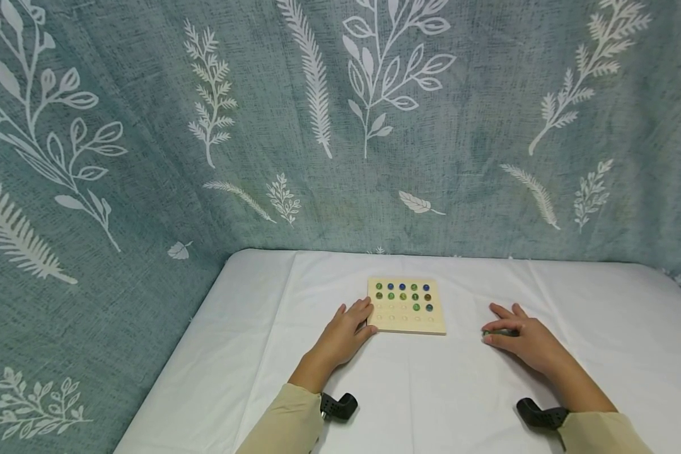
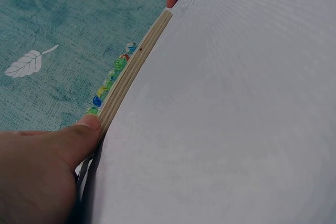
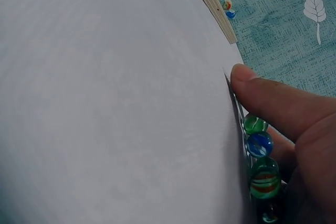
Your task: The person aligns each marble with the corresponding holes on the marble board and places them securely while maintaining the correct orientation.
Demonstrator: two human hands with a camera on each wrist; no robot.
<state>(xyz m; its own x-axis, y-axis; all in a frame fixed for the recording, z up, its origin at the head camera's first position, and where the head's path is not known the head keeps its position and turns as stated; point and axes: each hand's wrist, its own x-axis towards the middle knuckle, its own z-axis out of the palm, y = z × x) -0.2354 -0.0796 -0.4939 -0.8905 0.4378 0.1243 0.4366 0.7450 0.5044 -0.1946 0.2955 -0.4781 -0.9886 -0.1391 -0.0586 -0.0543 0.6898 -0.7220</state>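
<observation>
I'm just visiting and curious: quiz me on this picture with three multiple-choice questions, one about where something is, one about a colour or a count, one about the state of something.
1. Where is the left hand?
A. At the board's left edge
B. On the curtain
C. Under the table

2. How many rows of the board are completely filled with marbles?
A. None
B. Two
C. Five

3. What is the right hand doing?
A. Lying flat with nothing under it
B. Resting over loose marbles on the cloth
C. Lifting the board

Answers:
1 A, the head view shows its fingers against the board's left side.
2 B, the two far rows each show five marbles, the third only two, the near rows bare holes.
3 B, the right wrist view shows several marbles tucked beneath its curled fingers.
</observation>
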